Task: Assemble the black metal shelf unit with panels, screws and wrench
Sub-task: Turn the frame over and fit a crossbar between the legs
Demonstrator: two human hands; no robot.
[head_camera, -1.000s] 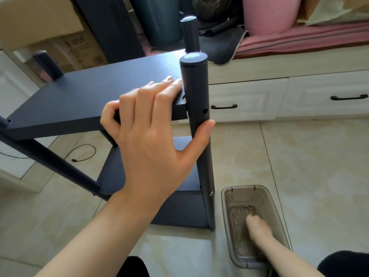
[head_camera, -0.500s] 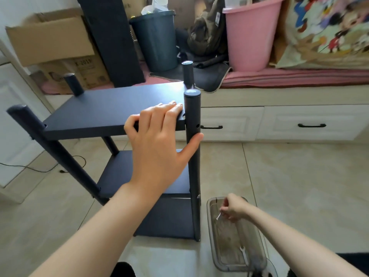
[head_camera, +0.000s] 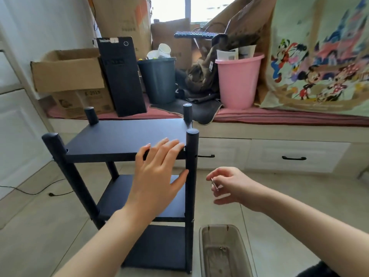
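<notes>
The black shelf unit (head_camera: pixel 127 148) is seen standing upright on the tiled floor, three panels fixed between four posts. The left hand (head_camera: pixel 157 174) is laid over the front edge of the top panel (head_camera: pixel 123 136); its fingers (head_camera: pixel 165 145) are extended and close together on the panel surface, and the thumb is pressed against the front right post (head_camera: pixel 192 176).

At about three o'clock from that post, near but apart from it, the right hand (head_camera: pixel 229 184) is held in the air. A small silver screw (head_camera: pixel 214 183) is pinched between its thumb and forefinger, the other fingers loosely curled. The screw's long axis is tilted near upright, whereas the small hole (head_camera: pixel 195 156) in the post side faces right, so the screw would probably have to be turned level and carried toward ten o'clock. The right hand is the nearer one to that hole.

A clear plastic tray (head_camera: pixel 221 250) is set on the floor at six o'clock from the right hand.
</notes>
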